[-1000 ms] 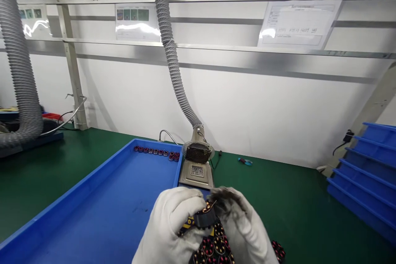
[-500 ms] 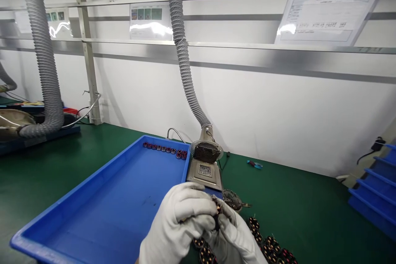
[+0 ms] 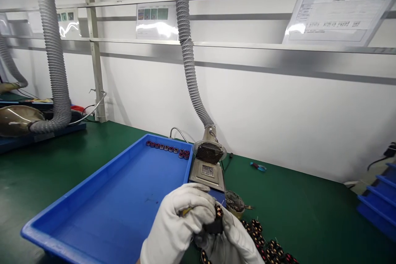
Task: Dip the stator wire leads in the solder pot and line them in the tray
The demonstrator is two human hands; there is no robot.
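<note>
Both hands wear white gloves and meet at the bottom centre. My left hand [image 3: 182, 218] is closed, with a bit of something yellow showing between its fingers. My right hand [image 3: 236, 237] is closed around a small black round part [image 3: 217, 219] with copper-coloured dots, held upright between the two hands. More dotted round parts [image 3: 272, 249] lie in a pile on the green table to the right. Left of the hands is a blue tray [image 3: 102, 210], where a row of small reddish-black parts [image 3: 166, 147] stands along the far edge.
Behind the hands stands a metal plate device [image 3: 208, 173] under a grey hose [image 3: 190, 62]. A tin of dark scraps [image 3: 235, 203] is beside it. Blue-handled cutters [image 3: 258, 167] lie farther back. Blue stacked trays [image 3: 379, 202] stand at the right edge.
The view has shifted slightly, so the scene sits farther right. The dark part between my hands shows more fully, and something yellow now shows in my left hand.
</note>
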